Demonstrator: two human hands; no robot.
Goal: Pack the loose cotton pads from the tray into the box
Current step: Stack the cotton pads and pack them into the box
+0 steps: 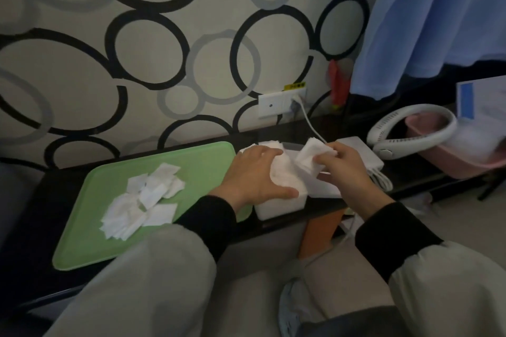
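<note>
- On the dark worktop, against a wall patterned with rings, a green tray lies at the left.
- Loose white pads sit in a scattered, overlapping heap on the left half of the tray.
- Just beside the tray's right edge stands the white box, open at the top and filled with a stack of pads that rises above its rim.
- Left hand: laid palm down on the stack, its fingers nearly straight and spread over the top, thumb stretched along the near side. It presses rather than grips.
- Right hand: over the right part of the box, its fingers and thumb pinched on a small bundle of pads held tilted just beside the stack.
- Behind the right hand lies a white adapter, and a white cable runs up to a wall socket.
- Farther right a white neck fan rests against a pink basin, with blue cloth hanging above.
</note>
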